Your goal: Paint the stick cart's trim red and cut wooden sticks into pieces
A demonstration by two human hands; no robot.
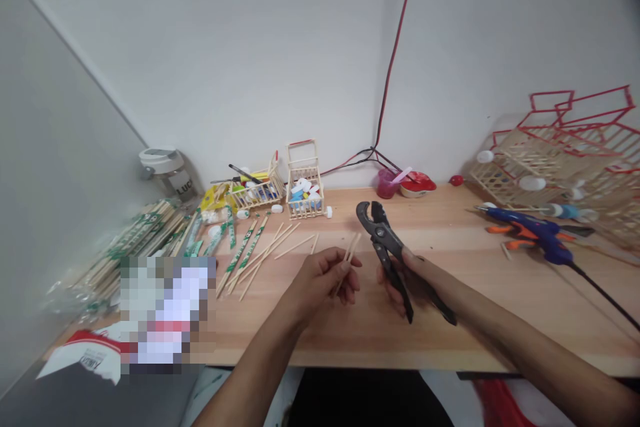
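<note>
Between the thumb and fingers of my left hand [333, 273] are a couple of thin wooden sticks [353, 247], their tips pointing up. My right hand [417, 273] grips a pair of dark cutting pliers [381, 232] by the handles, which are spread apart. The curved jaws point up and away, a short way right of the sticks and apart from them. Left of my left hand, several loose chopsticks [270, 257] lie crossed on the table, some in green-printed paper wrappers [243, 250].
Small stick-built carts [304, 177] holding bottle caps stand by the wall. A blue glue gun [537, 230] lies at right, its cord running off the edge, near more stick carts [555, 147]. Bundled chopsticks [135, 233] and a bottle [170, 170] are left. A pink cup [387, 185] sits behind.
</note>
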